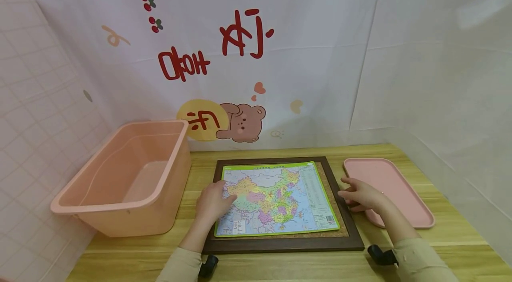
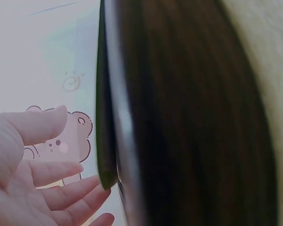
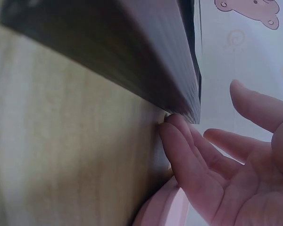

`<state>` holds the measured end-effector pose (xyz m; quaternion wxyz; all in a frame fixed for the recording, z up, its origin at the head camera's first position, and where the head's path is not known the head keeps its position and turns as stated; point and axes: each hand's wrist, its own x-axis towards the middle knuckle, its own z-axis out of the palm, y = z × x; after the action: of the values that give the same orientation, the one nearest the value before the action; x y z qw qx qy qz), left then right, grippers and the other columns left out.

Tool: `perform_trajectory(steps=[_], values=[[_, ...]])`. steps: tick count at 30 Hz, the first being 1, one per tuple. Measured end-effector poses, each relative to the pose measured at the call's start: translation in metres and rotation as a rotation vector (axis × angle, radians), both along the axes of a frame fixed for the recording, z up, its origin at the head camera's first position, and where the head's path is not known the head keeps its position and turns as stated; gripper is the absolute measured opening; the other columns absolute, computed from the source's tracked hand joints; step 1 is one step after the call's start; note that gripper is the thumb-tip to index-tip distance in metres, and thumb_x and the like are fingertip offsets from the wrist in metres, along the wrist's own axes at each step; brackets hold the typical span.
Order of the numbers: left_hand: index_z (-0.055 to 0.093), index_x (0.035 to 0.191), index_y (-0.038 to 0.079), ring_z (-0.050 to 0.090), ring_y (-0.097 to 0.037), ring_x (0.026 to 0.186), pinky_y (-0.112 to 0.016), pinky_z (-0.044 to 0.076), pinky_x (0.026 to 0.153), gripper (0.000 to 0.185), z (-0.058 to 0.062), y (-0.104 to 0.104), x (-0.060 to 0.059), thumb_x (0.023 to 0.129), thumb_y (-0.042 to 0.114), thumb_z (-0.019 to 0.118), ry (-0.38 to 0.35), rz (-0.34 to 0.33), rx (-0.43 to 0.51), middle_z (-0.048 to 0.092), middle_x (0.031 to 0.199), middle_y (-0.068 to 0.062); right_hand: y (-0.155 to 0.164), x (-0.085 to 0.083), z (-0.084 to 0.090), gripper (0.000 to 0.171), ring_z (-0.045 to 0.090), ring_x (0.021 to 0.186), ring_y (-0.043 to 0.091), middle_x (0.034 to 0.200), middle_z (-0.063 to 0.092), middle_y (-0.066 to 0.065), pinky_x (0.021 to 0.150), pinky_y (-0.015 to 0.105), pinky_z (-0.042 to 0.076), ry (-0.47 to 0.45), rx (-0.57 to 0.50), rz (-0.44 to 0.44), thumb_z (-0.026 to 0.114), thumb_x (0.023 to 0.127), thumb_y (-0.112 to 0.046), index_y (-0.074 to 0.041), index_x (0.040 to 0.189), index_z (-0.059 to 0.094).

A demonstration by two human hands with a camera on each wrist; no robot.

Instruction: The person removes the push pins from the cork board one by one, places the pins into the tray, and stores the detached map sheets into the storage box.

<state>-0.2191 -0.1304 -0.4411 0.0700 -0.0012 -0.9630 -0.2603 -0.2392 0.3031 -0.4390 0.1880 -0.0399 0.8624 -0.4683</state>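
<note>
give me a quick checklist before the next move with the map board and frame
1. Left hand flat on the map board: ok, fingers straight.
2. Right hand at the right edge of the dark frame: ok, fingertips touch its edge.
3. Firm grip on the frame: not ok, neither hand curls round it.
4. Map board seated inside the frame: ok in the head view.
5. Pink tray clear of the frame: ok, beside it, apart.
6. Pink bin contents: cannot tell fully.

head cam looks forward and down on the wooden table (image 1: 280,264); both wrist cams sit very close at table level, facing the backdrop; all three share the dark frame (image 1: 280,243) (image 2: 188,113) (image 3: 132,52)
</note>
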Motion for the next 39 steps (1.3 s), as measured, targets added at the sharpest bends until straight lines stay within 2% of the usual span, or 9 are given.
perform_trajectory(steps=[8,14,26,32,39], values=[[0.060,0.128,-0.006,0.059,-0.044,0.109,-0.058,0.047,0.084,0.057,-0.001,-0.004,-0.001,0.084,0.024,0.078,-0.017,0.003,0.039,0.063,0.119,-0.024,0.001,-0.002,0.001,0.082,0.057,0.095,0.028,0.130,0.048,0.035,0.077,0.046,0.056,-0.051,-0.001,0.005,0.063,0.098,-0.027,0.014,0.151,0.015],[0.059,0.130,-0.005,0.059,-0.043,0.107,-0.058,0.047,0.082,0.059,-0.003,-0.006,-0.003,0.083,0.024,0.079,-0.039,0.006,0.060,0.064,0.117,-0.023,-0.002,-0.001,0.002,0.077,0.059,0.100,0.032,0.129,0.048,0.035,0.077,0.048,0.056,-0.044,0.008,-0.017,0.063,0.098,-0.021,0.013,0.150,0.018],[0.055,0.133,-0.006,0.054,-0.048,0.117,-0.062,0.043,0.089,0.061,-0.002,-0.010,-0.005,0.086,0.027,0.076,-0.098,0.006,0.132,0.059,0.128,-0.027,-0.005,-0.001,0.001,0.075,0.059,0.104,0.035,0.129,0.048,0.036,0.077,0.048,0.056,-0.026,0.031,-0.022,0.065,0.097,-0.020,0.013,0.149,0.022],[0.053,0.132,-0.010,0.054,-0.046,0.117,-0.057,0.045,0.092,0.057,-0.003,-0.013,-0.011,0.088,0.020,0.074,-0.110,0.013,0.301,0.057,0.127,-0.030,-0.006,0.000,0.000,0.073,0.059,0.103,0.036,0.128,0.049,0.036,0.076,0.048,0.056,-0.017,0.037,-0.022,0.065,0.097,-0.018,0.014,0.148,0.024],[0.053,0.130,-0.015,0.054,-0.044,0.111,-0.052,0.048,0.088,0.051,-0.006,-0.018,-0.018,0.091,0.013,0.071,-0.115,0.031,0.483,0.057,0.121,-0.032,-0.006,0.000,-0.001,0.073,0.059,0.105,0.038,0.128,0.049,0.036,0.077,0.049,0.056,-0.010,0.040,-0.022,0.065,0.097,-0.019,0.014,0.147,0.025]])
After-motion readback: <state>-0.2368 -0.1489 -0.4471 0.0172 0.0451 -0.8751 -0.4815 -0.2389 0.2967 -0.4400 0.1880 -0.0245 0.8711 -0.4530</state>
